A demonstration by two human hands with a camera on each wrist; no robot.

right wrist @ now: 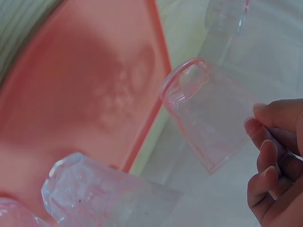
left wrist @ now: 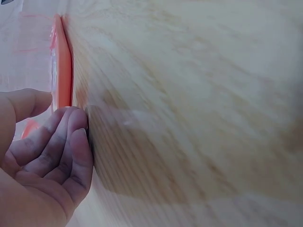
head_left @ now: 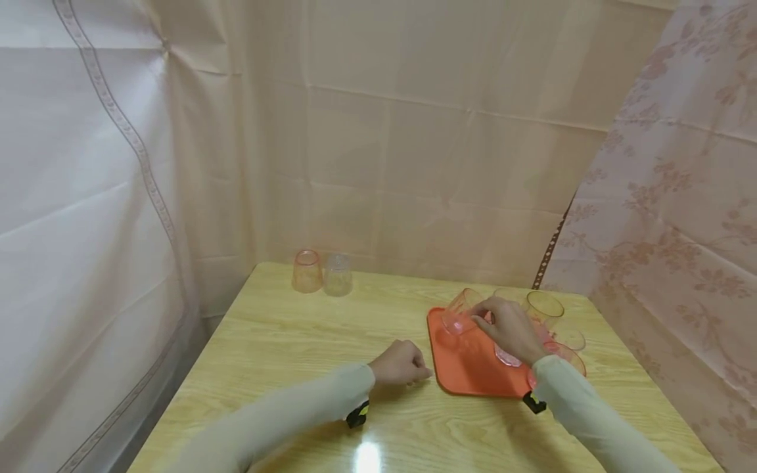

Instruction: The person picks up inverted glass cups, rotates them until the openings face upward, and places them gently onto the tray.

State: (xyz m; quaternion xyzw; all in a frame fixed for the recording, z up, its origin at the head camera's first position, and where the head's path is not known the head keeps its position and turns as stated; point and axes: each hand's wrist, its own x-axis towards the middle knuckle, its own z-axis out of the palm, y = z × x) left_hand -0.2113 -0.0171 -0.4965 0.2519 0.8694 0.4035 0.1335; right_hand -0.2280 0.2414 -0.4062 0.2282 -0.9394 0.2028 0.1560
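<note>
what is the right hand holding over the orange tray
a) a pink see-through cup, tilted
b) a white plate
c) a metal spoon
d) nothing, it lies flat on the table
a: the right hand grips a pink see-through cup, tilted on its side above the orange tray.

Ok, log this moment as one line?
right hand: holds tilted pink clear plastic cup over orange tray | left hand: curled on wooden table, beside tray

Two upturned cups stand at the wooden table's far edge, before pale curtains.
</note>
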